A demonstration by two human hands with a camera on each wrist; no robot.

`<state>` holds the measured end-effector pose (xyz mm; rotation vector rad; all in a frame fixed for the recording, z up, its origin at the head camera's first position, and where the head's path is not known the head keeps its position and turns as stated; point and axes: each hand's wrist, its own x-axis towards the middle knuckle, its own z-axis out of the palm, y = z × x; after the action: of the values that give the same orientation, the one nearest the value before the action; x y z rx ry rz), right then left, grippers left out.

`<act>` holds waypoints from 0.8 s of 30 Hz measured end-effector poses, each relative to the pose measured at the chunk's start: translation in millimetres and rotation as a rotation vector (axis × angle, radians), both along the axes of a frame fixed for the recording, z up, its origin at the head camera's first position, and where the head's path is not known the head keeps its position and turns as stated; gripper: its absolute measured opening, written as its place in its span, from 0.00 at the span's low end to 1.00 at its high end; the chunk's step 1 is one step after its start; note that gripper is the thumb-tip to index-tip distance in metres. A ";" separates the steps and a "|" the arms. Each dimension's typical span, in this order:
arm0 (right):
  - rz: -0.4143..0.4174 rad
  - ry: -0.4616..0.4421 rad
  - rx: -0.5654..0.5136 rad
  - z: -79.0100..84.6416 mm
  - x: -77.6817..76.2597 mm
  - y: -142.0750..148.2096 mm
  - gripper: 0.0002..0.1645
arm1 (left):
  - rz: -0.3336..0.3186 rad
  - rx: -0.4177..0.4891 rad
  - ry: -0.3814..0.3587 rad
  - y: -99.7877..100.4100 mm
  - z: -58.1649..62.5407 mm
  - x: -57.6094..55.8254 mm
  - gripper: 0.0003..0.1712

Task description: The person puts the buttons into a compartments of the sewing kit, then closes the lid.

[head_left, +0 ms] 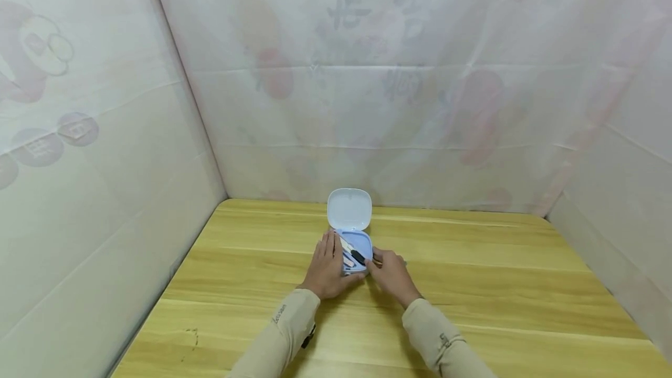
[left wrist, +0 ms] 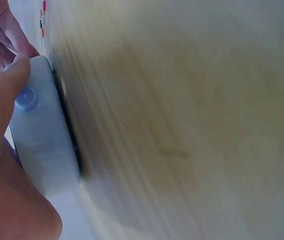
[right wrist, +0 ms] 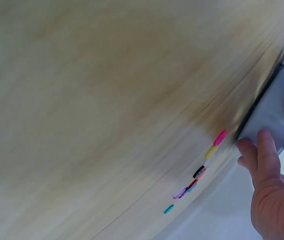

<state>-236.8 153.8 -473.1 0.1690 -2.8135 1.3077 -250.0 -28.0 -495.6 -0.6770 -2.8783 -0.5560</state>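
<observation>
A small white and pale-blue plastic case (head_left: 363,240) stands on the table, its white lid (head_left: 349,209) raised behind it. Diagonally across its blue inside lies a slim tool with a black handle (head_left: 357,256); other slim pieces beside it are too small to name. My left hand (head_left: 324,270) holds the case at its left, fingers laid along that side, thumb across the front above a round blue button (left wrist: 26,99). At the front right corner my right hand (head_left: 391,273) grips the case, two fingertips on its side and the thumb near the rim.
Small coloured pieces (right wrist: 198,172) lie in a row to the right of the case, hidden from the head view. The wood-grain table (head_left: 499,284) reaches back to printed cloth walls (head_left: 446,104) on three sides. A dark object (head_left: 308,337) sits at the left cuff.
</observation>
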 end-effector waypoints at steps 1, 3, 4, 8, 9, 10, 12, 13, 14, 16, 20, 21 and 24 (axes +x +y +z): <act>0.000 0.001 0.001 0.1 0.5 -0.4 0.29 | 0.008 -0.007 0.004 0.7 0.2 0.2 0.63; 0.005 0.008 0.001 0.0 1.4 -1.2 0.28 | 0.018 -0.027 0.017 1.5 0.1 0.6 0.63; 0.008 0.010 0.000 -0.1 1.8 -1.4 0.27 | 0.022 -0.036 0.028 1.9 -0.2 0.7 0.63; 0.005 0.007 -0.006 -0.8 3.0 -2.6 0.27 | 0.039 -0.095 0.081 1.7 -2.6 -0.2 0.64; 0.002 0.005 -0.005 -0.9 2.9 -3.0 0.27 | 0.043 -0.109 0.090 1.5 -3.3 -0.6 0.65; 0.000 0.002 -0.007 -0.5 3.0 -3.5 0.27 | 0.044 -0.121 0.098 1.2 -3.6 -0.9 0.65; -0.003 0.000 -0.008 0.1 3.8 -4.4 0.26 | 0.047 -0.138 0.098 0.7 -3.5 -0.6 0.66; -0.001 0.002 -0.011 0.4 4.4 -4.8 0.26 | 0.048 -0.143 0.093 0.5 -3.1 -0.3 0.66; 0.001 0.005 -0.011 0.7 4.8 -5.5 0.26 | 0.049 -0.144 0.087 0.2 -2.2 0.4 0.66; 0.005 0.013 -0.010 1.2 5.2 -6.5 0.26 | 0.053 -0.157 0.080 0.1 -0.7 0.6 0.65; 0.007 0.033 0.012 1.5 4.9 -6.7 0.26 | 0.056 -0.180 0.097 1.4 -1.0 -1.2 0.65; 0.006 0.037 0.021 1.8 5.1 -6.2 0.25 | 0.055 -0.189 0.104 2.1 -1.7 -1.7 0.65; 0.002 0.045 0.044 2.4 5.5 -3.9 0.24 | 0.057 -0.210 0.095 4.9 -3.7 -3.2 0.67</act>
<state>-231.4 149.9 -470.7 0.1997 -2.8060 1.2275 -253.3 -23.1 -499.3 -0.6280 -2.8808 -0.2095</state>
